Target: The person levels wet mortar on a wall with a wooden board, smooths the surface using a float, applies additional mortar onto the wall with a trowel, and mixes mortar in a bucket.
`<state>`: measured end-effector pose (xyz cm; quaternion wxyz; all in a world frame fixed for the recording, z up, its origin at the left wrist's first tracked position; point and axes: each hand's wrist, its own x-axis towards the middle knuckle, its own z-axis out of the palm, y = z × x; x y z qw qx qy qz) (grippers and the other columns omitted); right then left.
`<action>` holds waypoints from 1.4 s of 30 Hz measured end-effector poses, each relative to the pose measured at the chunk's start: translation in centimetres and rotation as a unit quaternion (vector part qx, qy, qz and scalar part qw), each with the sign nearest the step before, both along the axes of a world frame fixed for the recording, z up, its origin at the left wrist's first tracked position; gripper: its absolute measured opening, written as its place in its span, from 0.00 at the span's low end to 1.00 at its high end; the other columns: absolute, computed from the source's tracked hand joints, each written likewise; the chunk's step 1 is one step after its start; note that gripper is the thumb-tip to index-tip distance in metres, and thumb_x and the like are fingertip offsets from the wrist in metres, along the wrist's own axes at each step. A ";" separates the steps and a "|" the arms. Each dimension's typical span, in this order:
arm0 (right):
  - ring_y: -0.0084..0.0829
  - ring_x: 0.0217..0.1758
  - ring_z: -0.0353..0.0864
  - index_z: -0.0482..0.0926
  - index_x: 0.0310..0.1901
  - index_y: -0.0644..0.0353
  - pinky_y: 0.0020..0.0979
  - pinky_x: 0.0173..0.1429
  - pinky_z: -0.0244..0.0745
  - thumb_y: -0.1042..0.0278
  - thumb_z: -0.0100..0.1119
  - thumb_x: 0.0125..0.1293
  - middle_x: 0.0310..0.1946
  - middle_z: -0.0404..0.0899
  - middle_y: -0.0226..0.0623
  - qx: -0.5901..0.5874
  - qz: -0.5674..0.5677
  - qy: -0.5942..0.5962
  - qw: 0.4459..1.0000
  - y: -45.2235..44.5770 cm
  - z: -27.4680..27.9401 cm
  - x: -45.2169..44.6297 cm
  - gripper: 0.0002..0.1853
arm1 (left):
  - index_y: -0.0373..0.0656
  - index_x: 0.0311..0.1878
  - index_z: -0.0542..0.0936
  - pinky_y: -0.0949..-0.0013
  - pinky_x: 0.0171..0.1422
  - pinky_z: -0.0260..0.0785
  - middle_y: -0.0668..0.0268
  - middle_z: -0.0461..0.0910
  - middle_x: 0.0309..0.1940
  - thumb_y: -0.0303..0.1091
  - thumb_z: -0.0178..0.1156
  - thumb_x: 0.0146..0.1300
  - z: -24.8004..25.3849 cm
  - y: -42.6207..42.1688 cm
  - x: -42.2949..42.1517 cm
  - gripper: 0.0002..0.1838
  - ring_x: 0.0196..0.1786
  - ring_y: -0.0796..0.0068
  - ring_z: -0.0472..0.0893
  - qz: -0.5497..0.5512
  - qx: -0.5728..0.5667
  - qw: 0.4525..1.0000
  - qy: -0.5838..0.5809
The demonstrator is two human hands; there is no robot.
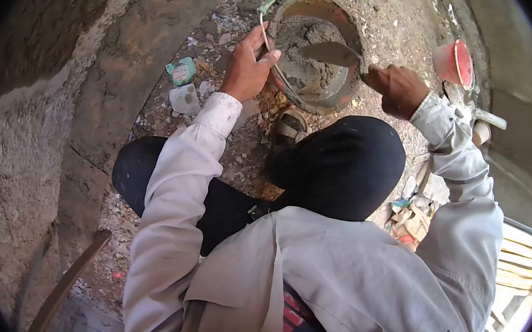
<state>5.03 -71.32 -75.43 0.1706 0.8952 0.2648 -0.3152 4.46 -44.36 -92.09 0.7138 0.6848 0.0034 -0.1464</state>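
A round bucket of wet grey mortar stands on the ground beyond my knees. At its left rim is my left hand, with the fingers closed on the bucket's edge and thumb toward the inside. A thin handle with a green grip rises by those fingers. My right hand is wrapped round the handle of a trowel at the right side of the bucket. The trowel's blade lies over the mortar, inside the rim.
A small red bucket lies to the right, near a hammer-like tool. Crumpled paper and rubble lie right of my knee. Rough wall runs along the left, with a curved strip below. A green-white wrapper lies left.
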 end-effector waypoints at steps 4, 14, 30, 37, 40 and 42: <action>0.43 0.38 0.84 0.76 0.47 0.62 0.42 0.40 0.82 0.76 0.54 0.60 0.33 0.81 0.45 -0.073 -0.063 -0.054 0.994 -3.6 -8.6 6.2 0.13 | 0.38 0.73 0.59 0.61 0.70 0.63 0.47 0.72 0.63 0.28 0.60 0.65 -0.5 -0.1 -0.2 0.35 0.67 0.55 0.72 0.000 -0.031 0.999 -0.007; 0.51 0.32 0.82 0.71 0.41 0.60 0.45 0.38 0.79 0.73 0.60 0.52 0.27 0.78 0.50 0.096 0.011 0.025 0.995 -1.1 -5.1 -0.9 0.14 | 0.39 0.75 0.56 0.62 0.71 0.61 0.46 0.66 0.68 0.30 0.60 0.67 -0.1 0.2 -0.1 0.37 0.70 0.56 0.68 -0.019 -0.025 0.999 0.006; 0.20 0.22 0.72 0.73 0.38 0.60 0.25 0.22 0.66 0.75 0.58 0.60 0.26 0.75 0.30 0.276 -0.482 0.439 0.706 -2.1 -12.7 -1.6 0.06 | 0.38 0.74 0.56 0.64 0.47 0.83 0.51 0.70 0.64 0.27 0.60 0.67 0.7 -0.7 -1.1 0.35 0.65 0.60 0.74 -0.022 -0.045 0.999 -0.009; 0.21 0.15 0.66 0.64 0.42 0.60 0.23 0.16 0.62 0.78 0.49 0.63 0.25 0.65 0.29 0.565 -0.581 0.584 -0.039 0.3 -12.5 -5.6 0.08 | 0.41 0.74 0.60 0.66 0.46 0.83 0.52 0.71 0.63 0.25 0.59 0.66 1.4 -1.7 -0.9 0.34 0.63 0.62 0.75 -0.031 -0.076 0.997 0.015; 0.22 0.12 0.66 0.61 0.39 0.60 0.22 0.11 0.59 0.78 0.48 0.61 0.24 0.66 0.34 0.664 -0.462 0.562 -0.172 -0.2 -12.7 -7.5 0.08 | 0.39 0.73 0.59 0.64 0.47 0.83 0.50 0.70 0.64 0.24 0.59 0.66 0.4 -0.1 0.3 0.34 0.64 0.60 0.75 -0.004 -0.084 0.995 0.047; 0.22 0.11 0.66 0.62 0.39 0.61 0.25 0.11 0.61 0.78 0.50 0.60 0.22 0.66 0.33 0.648 -0.526 0.550 -0.027 -3.0 -10.0 -6.9 0.08 | 0.39 0.74 0.58 0.63 0.48 0.83 0.49 0.70 0.64 0.24 0.59 0.66 1.0 0.3 0.6 0.34 0.64 0.60 0.74 -0.003 -0.083 0.995 0.063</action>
